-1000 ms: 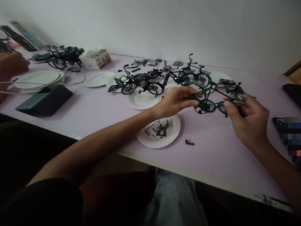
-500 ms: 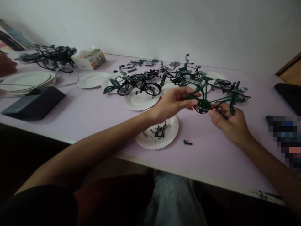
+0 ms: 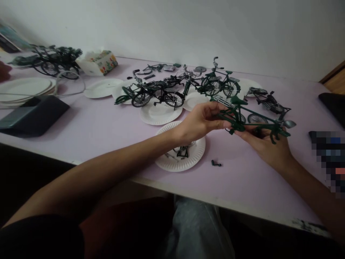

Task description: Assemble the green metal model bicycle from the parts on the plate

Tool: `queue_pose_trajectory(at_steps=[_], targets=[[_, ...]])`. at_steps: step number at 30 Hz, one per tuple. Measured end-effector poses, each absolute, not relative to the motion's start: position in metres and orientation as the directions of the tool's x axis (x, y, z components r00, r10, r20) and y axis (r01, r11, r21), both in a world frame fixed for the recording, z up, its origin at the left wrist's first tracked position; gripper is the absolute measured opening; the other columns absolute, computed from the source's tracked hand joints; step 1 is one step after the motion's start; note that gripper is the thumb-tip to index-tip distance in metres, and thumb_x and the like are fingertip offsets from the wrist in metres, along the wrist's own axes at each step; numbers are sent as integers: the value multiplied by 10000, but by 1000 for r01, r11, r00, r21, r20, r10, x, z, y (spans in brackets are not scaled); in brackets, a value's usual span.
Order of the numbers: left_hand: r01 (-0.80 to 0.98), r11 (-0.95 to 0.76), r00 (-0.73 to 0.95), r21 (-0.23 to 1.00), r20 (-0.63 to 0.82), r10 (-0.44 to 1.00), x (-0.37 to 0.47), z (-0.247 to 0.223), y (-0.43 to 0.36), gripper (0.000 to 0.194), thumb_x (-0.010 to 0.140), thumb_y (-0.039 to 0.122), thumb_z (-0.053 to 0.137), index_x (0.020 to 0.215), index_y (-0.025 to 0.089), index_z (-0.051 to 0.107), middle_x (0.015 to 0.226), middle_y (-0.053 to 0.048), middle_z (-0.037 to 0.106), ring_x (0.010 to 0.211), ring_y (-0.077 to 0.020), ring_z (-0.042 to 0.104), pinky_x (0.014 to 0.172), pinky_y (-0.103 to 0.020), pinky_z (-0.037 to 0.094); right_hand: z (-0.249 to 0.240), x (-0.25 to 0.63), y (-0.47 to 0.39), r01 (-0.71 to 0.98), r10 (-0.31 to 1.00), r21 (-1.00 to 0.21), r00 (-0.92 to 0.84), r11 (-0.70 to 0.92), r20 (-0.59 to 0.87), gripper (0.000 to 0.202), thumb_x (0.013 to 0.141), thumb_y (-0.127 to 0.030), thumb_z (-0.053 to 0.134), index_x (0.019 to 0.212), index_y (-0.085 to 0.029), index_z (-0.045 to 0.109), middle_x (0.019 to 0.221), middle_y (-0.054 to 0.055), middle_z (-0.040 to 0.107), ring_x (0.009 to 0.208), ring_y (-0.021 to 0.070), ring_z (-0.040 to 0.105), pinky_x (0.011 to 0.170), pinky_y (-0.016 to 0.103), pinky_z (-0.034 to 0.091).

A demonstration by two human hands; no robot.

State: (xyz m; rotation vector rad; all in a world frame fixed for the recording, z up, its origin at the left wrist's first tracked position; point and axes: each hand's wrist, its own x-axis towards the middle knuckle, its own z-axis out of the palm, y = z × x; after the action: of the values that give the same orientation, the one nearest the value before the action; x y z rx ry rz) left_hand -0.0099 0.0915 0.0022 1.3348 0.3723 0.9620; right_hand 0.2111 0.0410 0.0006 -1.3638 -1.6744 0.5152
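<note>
A green model bicycle frame [image 3: 254, 114] with a saddle and a silver headlamp is held above the table, tilted, its front end to the right. My left hand [image 3: 208, 118] pinches its rear end. Under its middle and front, my right hand [image 3: 266, 138] grips it from below, some fingers hidden behind the frame. Below my hands, a small dark part [image 3: 216, 163] lies on the table. Beside it a white paper plate [image 3: 198, 158] holds a dark stand-like piece [image 3: 183, 151] and several tiny parts.
Several model bicycles [image 3: 159, 95] stand or lie across the table's middle among paper plates. Another bicycle [image 3: 269, 100] lies behind my right hand. At left are stacked plates [image 3: 24, 88], a dark box [image 3: 35, 117], a tissue box [image 3: 99, 63] and clustered bicycles [image 3: 56, 59].
Both hands have tilted the green frame, so its saddle and headlamp sit lower and its front reaches further right. My right hand has shifted slightly right. The view has moved a little.
</note>
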Motion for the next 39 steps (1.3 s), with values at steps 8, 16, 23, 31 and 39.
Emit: queue_pose_trajectory(at_steps=[8,16,23,31,39], targets=[[-361,-125,450,924,290,845,-9,3,88,418,716,319,1021,950,119,737,1015,-72,784,974,-196,763,987,-367,613,11,206,36,525,934,-806,54,274,352,247,748,-419,910,771,-235,746,675,-15,614,624,150,548,606,319,478],[-368,-140,359,919,280,890,-7,-5,92,490,643,303,1044,941,149,688,983,-17,733,916,-136,693,902,-306,563,14,214,41,474,961,-856,63,207,268,478,707,-413,929,637,-229,494,607,-56,431,567,94,378,529,280,313],[-320,-78,483,944,234,844,-4,-2,91,554,600,419,1056,920,163,682,965,-6,722,906,-141,690,942,-330,571,6,213,43,426,932,-842,-7,330,361,319,704,-532,890,728,-239,766,749,40,735,686,190,642,633,347,495],[-180,-79,554,980,168,815,-8,-13,94,502,680,455,1011,986,174,730,1054,-48,731,994,-181,690,996,-378,562,-22,228,55,519,919,-804,83,290,386,421,558,-613,1005,769,-298,819,825,37,798,734,241,699,619,393,465],[-142,-43,590,989,120,798,-10,-6,84,484,753,376,986,1094,185,699,1115,-47,715,1008,-158,694,1052,-345,544,0,219,50,360,921,-857,-9,367,390,248,754,-432,925,716,-238,775,649,-18,682,576,100,502,569,296,366]])
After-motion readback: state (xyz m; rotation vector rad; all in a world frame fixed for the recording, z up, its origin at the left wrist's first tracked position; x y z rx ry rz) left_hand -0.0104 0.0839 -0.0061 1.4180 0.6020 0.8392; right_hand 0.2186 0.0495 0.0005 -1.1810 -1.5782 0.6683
